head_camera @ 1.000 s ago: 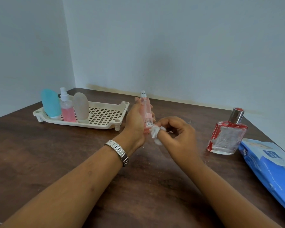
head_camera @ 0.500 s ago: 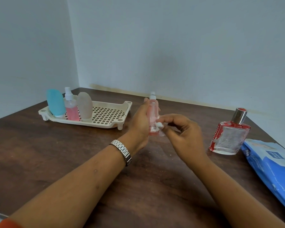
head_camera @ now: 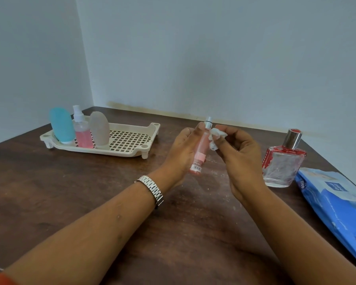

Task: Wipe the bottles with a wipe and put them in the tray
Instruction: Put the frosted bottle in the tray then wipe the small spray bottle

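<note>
The left hand [head_camera: 181, 153] has its grip closed round a slim pink bottle [head_camera: 201, 149], holding it upright above the middle of the tabletop [head_camera: 80, 198], with a metal watch [head_camera: 152, 191] on the wrist. The right hand [head_camera: 240, 159], fingers curled, pinches a crumpled wipe [head_camera: 214, 138] against the bottle's neck. The tray [head_camera: 130, 150] sits toward the far left corner, three bottles [head_camera: 83, 132] standing in its left end. A glass perfume bottle [head_camera: 282, 165] stands near the right edge.
</note>
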